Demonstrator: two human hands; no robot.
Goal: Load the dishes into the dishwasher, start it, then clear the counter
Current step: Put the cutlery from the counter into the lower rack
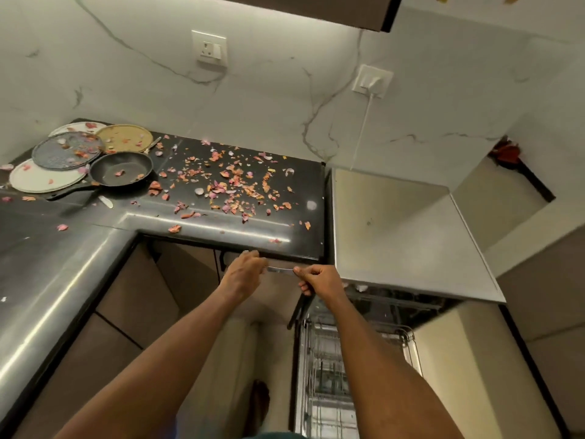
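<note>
You've got a table knife pinched between both hands, left hand and right hand, just below the counter's front edge, above the open dishwasher rack.

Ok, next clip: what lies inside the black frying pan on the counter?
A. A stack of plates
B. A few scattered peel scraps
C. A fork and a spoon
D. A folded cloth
B: the frying pan holds only a few pinkish peel scraps, like those strewn over the black counter; the plates sit beside it, not in it.
</note>
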